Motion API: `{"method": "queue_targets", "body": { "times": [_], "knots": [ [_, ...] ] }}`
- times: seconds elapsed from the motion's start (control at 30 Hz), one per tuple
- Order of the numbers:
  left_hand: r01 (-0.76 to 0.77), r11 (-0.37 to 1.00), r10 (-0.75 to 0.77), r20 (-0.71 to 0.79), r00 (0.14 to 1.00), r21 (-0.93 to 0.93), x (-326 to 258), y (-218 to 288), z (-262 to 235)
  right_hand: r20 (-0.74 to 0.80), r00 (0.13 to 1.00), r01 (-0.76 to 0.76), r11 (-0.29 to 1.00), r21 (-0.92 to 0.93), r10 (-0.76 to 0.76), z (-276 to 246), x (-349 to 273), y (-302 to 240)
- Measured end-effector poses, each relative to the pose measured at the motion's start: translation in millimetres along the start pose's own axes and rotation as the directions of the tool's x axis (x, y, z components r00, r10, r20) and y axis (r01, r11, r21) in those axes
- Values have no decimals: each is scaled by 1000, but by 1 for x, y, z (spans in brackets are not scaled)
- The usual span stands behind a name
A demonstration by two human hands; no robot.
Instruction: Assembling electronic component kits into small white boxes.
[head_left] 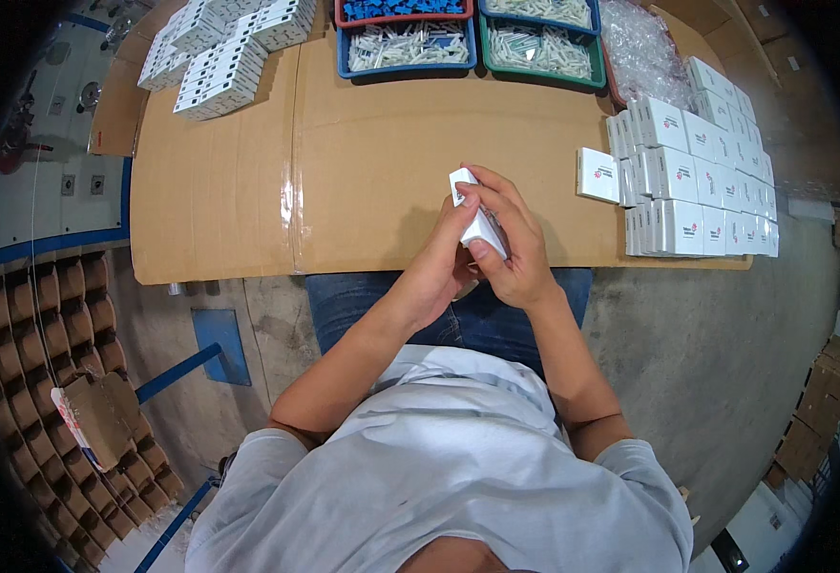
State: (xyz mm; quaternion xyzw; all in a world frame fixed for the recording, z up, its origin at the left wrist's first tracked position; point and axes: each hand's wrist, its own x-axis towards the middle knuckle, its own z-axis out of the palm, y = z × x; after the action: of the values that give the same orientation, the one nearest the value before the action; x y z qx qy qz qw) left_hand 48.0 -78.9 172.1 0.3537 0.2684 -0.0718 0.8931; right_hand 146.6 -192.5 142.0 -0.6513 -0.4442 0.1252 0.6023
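Both hands close around one small white box (484, 230), raised over the near edge of the tabletop (363, 172). The left hand (442, 250) grips its left side, thumb across the box, its other fingers mostly hidden; the right hand (517, 250) pinches from the other side, thumb low on the box and fingers curled over its far end.

Just below the hands are the person's jeans (344, 304). To their right, a single white box (598, 176) lies beside a tall stack of similar white boxes (692, 181). Beyond the hands, at the far edge, sit a blue bin (344, 67) and a green bin (540, 83), both with slim whitish pieces, and a red bin (342, 14) of blue pieces. Right of these is a heap of clear plastic packaging (638, 48). Far off to the hands' upper left stand more white cartons (224, 72) with dark squares.
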Motion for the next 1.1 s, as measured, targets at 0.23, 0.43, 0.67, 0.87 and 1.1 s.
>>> {"method": "queue_targets", "body": {
  "times": [0.23,0.43,0.67,0.87,1.1],
  "knots": [
    [-33,995,27,-66,997,-93,2,-9,6,-32,999,36,998,-53,-38,1,0,7],
    [-83,994,77,-78,994,-73,1,-7,12,-6,999,36,998,-43,-37,-2,2,5],
    [-73,996,76,-73,994,43,10,-14,-3,-6,999,45,997,-70,-45,2,-1,11],
    [-180,979,187,-60,981,99,13,-19,-1,-50,990,123,986,-115,-130,4,-3,11],
    [-243,964,248,-43,968,106,12,-20,3,-91,978,173,973,-155,-189,6,-3,10]
  ]
}}
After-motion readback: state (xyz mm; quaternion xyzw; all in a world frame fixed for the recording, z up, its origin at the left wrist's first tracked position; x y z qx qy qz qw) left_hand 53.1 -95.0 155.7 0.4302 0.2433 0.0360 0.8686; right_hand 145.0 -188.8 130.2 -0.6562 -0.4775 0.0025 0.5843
